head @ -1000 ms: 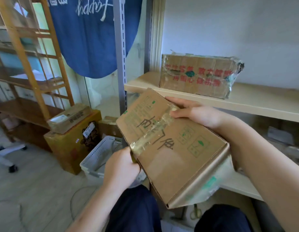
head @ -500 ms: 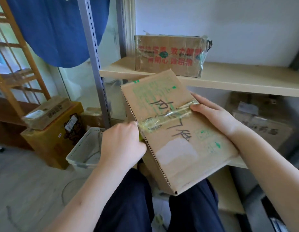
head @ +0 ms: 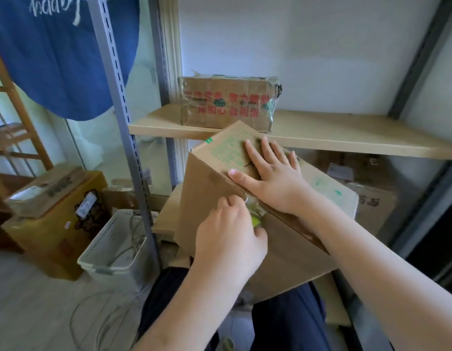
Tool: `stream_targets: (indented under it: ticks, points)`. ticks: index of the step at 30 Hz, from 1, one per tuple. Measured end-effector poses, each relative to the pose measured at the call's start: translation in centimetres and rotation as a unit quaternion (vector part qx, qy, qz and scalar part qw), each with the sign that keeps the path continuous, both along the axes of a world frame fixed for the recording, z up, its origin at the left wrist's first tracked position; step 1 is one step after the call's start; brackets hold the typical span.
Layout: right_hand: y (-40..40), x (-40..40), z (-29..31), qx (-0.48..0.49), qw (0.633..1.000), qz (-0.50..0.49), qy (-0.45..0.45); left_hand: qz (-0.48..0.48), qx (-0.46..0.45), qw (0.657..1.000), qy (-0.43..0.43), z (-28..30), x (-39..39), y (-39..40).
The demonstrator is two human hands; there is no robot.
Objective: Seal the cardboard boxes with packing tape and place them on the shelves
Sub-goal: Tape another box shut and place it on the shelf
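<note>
A brown cardboard box (head: pixel 207 198) with green print rests tilted on my lap, one corner toward me. My right hand (head: pixel 273 181) lies flat on its top face, fingers spread and straight. My left hand (head: pixel 230 236) is curled at the box's near edge, pinching the clear packing tape (head: pixel 255 211) there; a yellow-green bit shows between the fingers. The tape roll itself is hidden. Another taped box (head: pixel 227 105) with red print stands on the shelf (head: pixel 346 138) behind.
A grey slotted upright (head: pixel 118 117) stands left of the shelf. On the floor at left are a white plastic basket (head: pixel 111 247), stacked cardboard boxes (head: pixel 50 214) and a wooden ladder shelf (head: pixel 20 115). More boxes (head: pixel 371 198) sit on the lower shelf.
The box has tipped so its side faces me. My right hand moved from the far edge onto the top face and lies flat. My left hand slid to the near edge.
</note>
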State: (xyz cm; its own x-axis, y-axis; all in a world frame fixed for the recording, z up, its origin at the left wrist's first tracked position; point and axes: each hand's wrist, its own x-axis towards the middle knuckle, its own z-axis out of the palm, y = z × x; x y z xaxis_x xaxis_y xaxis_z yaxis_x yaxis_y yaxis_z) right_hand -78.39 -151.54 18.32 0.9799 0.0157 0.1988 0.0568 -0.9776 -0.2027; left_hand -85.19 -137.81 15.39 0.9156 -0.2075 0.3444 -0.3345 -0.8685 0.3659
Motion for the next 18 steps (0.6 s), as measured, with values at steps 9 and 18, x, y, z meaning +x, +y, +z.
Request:
stream_targets:
  ticks: [9, 18]
  points:
    - [1.3, 2.0, 0.2, -0.039, 0.999, 0.035, 0.012, -0.158, -0.469, 0.824, 0.276, -2.1, -0.2, 4.4]
    - [3.9, 3.4, 0.9, -0.071, 0.993, 0.073, 0.054, 0.007, -0.417, 0.858, 0.298, -7.4, 4.4, 4.5]
